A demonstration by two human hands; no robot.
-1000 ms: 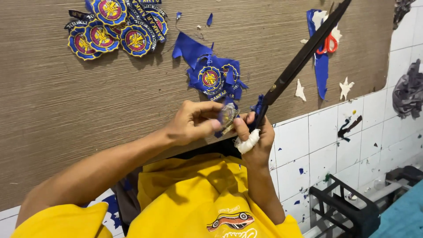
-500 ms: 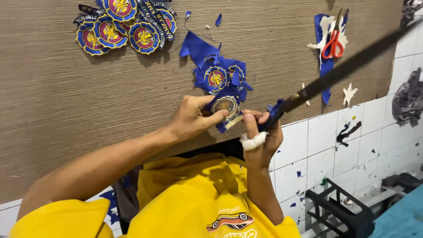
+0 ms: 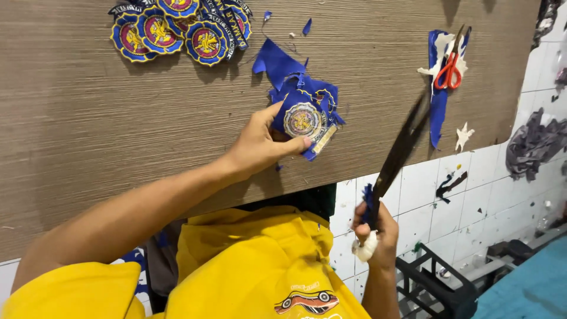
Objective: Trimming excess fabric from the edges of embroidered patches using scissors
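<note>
Blue-edged and round, one embroidered patch (image 3: 303, 120) is pinched between thumb and fingers of the left hand (image 3: 260, 145) over the brown woven tabletop (image 3: 88, 118), just near of a small heap of blue offcuts (image 3: 289, 80). To the right and nearer, the right hand (image 3: 373, 233) is clenched around the handle of one pair of long dark shears (image 3: 398, 155), blades raised. Far left lies a cluster of about four finished patches (image 3: 177, 26), and one pair of red-handled scissors (image 3: 449, 68) lies far right.

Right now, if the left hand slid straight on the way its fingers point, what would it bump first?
Probably the big dark scissors in the right hand. The left hand points right, holding a round patch; depth is unclear, so it might pass behind the blades.
</note>
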